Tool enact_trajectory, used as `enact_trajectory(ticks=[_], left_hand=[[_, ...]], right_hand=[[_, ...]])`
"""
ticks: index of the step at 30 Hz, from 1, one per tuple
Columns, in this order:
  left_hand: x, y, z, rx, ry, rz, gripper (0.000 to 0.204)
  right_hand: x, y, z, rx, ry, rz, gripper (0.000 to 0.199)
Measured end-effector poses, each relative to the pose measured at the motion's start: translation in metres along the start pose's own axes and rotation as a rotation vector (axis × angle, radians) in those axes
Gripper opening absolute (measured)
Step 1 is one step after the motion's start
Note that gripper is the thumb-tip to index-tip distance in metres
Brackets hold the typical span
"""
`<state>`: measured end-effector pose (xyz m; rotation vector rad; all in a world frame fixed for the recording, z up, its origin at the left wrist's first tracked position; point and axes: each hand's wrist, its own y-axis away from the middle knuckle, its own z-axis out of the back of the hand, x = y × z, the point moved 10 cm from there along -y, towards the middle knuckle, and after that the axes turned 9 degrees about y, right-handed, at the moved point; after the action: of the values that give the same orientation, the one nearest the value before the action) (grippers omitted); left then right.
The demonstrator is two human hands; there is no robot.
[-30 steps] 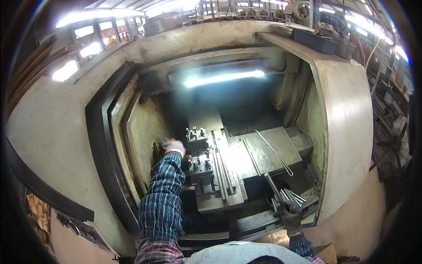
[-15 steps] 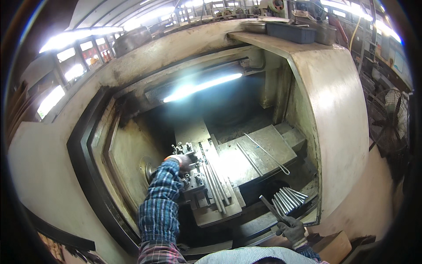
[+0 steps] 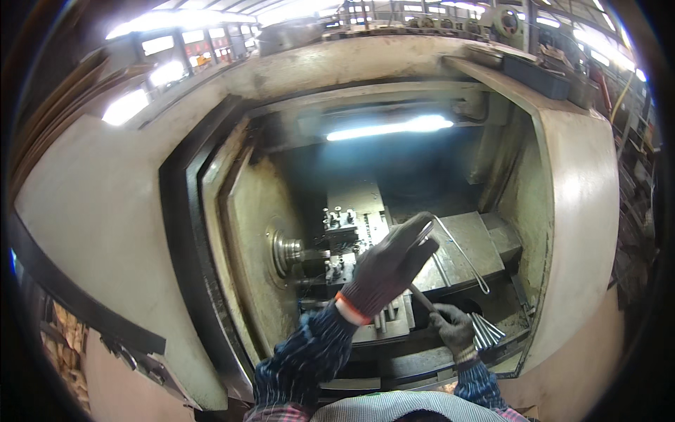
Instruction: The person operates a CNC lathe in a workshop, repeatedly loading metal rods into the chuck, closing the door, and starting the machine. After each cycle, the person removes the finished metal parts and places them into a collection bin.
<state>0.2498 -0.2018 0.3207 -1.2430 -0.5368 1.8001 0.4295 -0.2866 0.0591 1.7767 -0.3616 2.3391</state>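
Observation:
My left hand (image 3: 394, 261), in a dark knit glove with an orange cuff, is raised over the lathe's tool slide. Its fingers are closed around a shiny metal rod (image 3: 426, 231), of which only a short part shows. Below it to the right, my gloved right hand (image 3: 453, 328) grips a dark bar (image 3: 422, 298) that points up and left. Beside that hand lies a bundle of bright metal rods (image 3: 485, 332). To the left are the chuck (image 3: 287, 252) and the tool holders (image 3: 340, 218) with upright bolts. My left hand hides part of the slide.
A hooked wire rod (image 3: 464, 257) and a thin rod (image 3: 441, 269) lie on the flat metal cover (image 3: 457, 239). A lit tube lamp (image 3: 390, 128) spans the back of the enclosure. The pale machine housing (image 3: 580, 232) rises at the right, with a dark tray (image 3: 536, 76) on top.
My left hand has come away from the tool holders by the chuck, moving right and upward with a metal rod. My right hand still holds the bar. The view has shifted left.

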Motion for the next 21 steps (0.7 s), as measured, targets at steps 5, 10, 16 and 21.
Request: enact_trajectory(ticks=[5,10,16,21], left_hand=[[-0.037,0.125,0.098,-0.276,0.813,0.684,0.052],[-0.086,0.244,0.202,-0.758,0.554,0.859,0.043],[-0.170,0.368,0.281,-1.175,0.032,0.753,0.058],[-0.212,0.386,0.313,-1.367,-0.406,0.737,0.052]], right_hand=[[0.073,-0.092,-0.076,0.120,0.333,0.328,0.027],[0.111,-0.169,-0.176,0.307,0.853,0.554,0.034],[0.139,-0.191,-0.256,0.622,1.131,0.633,0.029],[0.097,-0.218,-0.273,0.673,1.046,0.709,0.028]])
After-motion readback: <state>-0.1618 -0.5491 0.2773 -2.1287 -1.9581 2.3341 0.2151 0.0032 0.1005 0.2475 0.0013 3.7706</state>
